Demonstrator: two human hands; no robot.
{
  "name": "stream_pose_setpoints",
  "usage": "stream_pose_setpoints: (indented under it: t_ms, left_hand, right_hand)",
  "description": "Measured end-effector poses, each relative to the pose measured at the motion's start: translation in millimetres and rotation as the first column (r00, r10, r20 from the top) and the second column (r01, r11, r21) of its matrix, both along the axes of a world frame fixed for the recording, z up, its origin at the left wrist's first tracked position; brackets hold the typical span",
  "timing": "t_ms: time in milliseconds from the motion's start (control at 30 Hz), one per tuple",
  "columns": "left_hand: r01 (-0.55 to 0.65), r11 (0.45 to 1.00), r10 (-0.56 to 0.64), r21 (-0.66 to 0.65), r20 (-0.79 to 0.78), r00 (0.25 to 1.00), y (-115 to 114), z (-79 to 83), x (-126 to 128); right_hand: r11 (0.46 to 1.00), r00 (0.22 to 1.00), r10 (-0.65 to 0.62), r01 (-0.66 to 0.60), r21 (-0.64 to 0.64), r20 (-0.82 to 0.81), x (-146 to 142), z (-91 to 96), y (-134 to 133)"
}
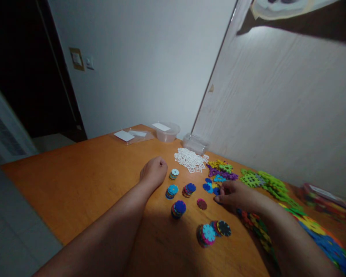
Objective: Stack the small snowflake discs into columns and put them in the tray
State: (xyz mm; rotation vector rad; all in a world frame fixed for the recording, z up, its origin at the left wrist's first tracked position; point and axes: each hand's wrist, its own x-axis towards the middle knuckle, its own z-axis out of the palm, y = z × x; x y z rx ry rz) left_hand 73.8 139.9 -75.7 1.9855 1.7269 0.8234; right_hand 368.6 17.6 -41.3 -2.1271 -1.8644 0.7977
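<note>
My left hand rests on the table as a loose fist, with nothing visible in it. Close beside it stands a short stack of notched plastic discs topped with white. My right hand is at the loose discs, its thumb and fingers pinched on a dark blue disc that they partly hide. Light blue and blue loose discs lie left of those fingertips. Between the hands are a light-blue-topped stack, two blue-topped stacks and a low dark red disc.
Nearer me, two tilted stacks touch. White lattice pieces lie behind, before a clear plastic box and a round tub. Purple pieces and green pieces spread right. Flat clear packets lie at the back left.
</note>
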Motion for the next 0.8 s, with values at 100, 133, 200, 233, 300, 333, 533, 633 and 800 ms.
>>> stream_pose_setpoints:
  t_ms: [100,133,200,233,300,333,533,633,800]
  left_hand:
    - [0.001,1.0,-0.001,0.004,-0.002,1.0,0,-0.6,0]
    - [0.0,1.0,0.0,0.004,-0.001,1.0,1,-0.9,0]
    - [-0.002,1.0,0.002,0.003,0.0,1.0,2,-1.7,0]
    - [-0.002,1.0,0.002,0.003,-0.001,1.0,2,-2.1,0]
    - [0.001,1.0,-0.001,0.007,-0.001,1.0,3,-3.0,0]
    - [0.003,1.0,-0.003,0.01,0.001,1.0,3,-3.3,0]
    - [0.003,1.0,-0.004,0.013,0.018,1.0,2,-2.5,0]
    - [0.006,1.0,-0.006,0.014,0.025,1.0,1,-1.9,-1]
    - [-0.004,1.0,0.004,0.002,0.021,1.0,1,-2.6,0]
  right_hand:
    - [1.0,0.995,-0.01,0.012,-0.018,0.096,-1,-2.1,0]
    - [0.999,0.994,-0.017,0.02,-0.025,0.109,-3,-2.2,0]
    - [0.998,0.995,-0.019,0.024,-0.053,0.101,-5,-1.9,0]
    - [0.998,0.997,-0.016,0.021,-0.065,0.08,-5,-1.7,0]
    - [0.998,1.0,0.003,-0.002,-0.062,0.013,-6,-1.5,0]
    - [0.998,0.999,0.014,-0.015,-0.054,-0.031,-6,-1.3,0]
    - [0.992,0.931,0.005,-0.049,-0.113,-0.365,-22,10.2,-7]
    - [0.985,0.872,-0.019,-0.067,-0.157,-0.488,-38,16.4,-10]
    - [0.98,0.845,-0.069,-0.042,-0.195,-0.531,-57,9.5,-7]
